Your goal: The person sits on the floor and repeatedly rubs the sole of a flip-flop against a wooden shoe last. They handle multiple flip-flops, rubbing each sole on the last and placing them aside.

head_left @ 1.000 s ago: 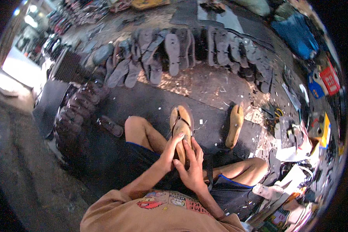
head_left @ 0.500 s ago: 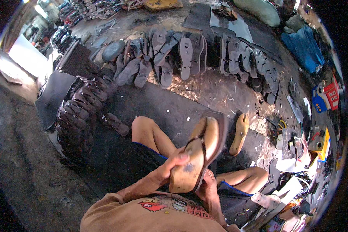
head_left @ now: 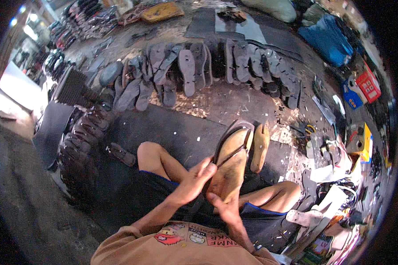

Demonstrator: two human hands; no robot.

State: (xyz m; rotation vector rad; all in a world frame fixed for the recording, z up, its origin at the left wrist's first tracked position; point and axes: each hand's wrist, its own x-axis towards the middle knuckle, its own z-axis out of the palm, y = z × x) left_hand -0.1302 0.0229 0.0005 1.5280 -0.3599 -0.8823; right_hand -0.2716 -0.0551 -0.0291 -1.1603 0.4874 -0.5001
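At the left, a heap of glossy dark sandals (head_left: pixel 81 143) is seen, with a single dark sandal (head_left: pixel 120 154) set apart on the black mat (head_left: pixel 166 128). Next comes the left hand (head_left: pixel 192 183), which has been shifted from the top of the wooden last (head_left: pixel 229 179) to the left edge of the thong sandal (head_left: pixel 223 140); contact is made there, but whether that edge is gripped cannot be told. The sandal, still fitted around the last, is held above the lap and has been rolled over sideways: half a second ago the sole's rim was shown along the right, and now it is shown along the left. By this turn the opposite flank is presented, with last and strap (head_left: pixel 234 154) kept together. The toe is pointed away from the body and slightly rightward; the long axis is slanted accordingly, the heel being nearest the body. That heel is clasped by the right hand (head_left: pixel 229 212), thumb on top, fingers hidden. Farther right, a second wooden last (head_left: pixel 260 149) is left lying, toe also pointed away.
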